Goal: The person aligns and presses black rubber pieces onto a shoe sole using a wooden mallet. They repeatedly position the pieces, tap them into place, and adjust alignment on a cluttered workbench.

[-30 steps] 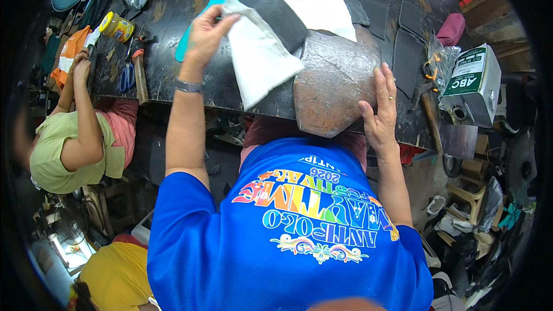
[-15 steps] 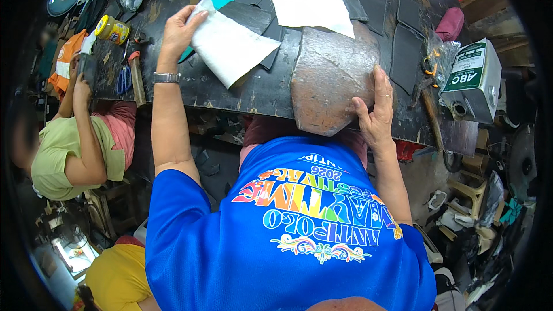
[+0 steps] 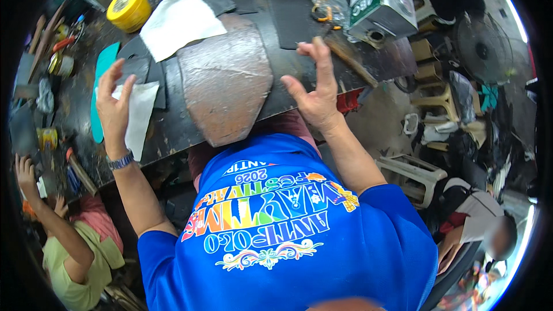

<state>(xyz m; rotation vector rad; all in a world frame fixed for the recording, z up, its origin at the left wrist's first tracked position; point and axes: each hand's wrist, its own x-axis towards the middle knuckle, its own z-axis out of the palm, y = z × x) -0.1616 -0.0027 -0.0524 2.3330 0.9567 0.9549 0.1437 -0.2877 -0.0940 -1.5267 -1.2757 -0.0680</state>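
Note:
My left hand is open, thumb and fingers apart, above a white sheet on the table near its front edge. It does not appear to grip the sheet, which is partly hidden behind the hand. My right hand hovers with spread, bent fingers, holding nothing. Between my hands lies a worn brown board with cut corners, its near end reaching past the table edge. A second white sheet overlaps the board's far side. A teal strip and dark grey cut pieces lie near my left hand.
A yellow tub stands at the far left of the dark table. On the right are a metal can, orange-handled scissors and a wooden-handled hammer. One co-worker sits at left; another person is at right.
My left hand has let go of the white sheet's corner, and the sheet now lies down. My right hand has lifted off the brown board. The view has turned to the right.

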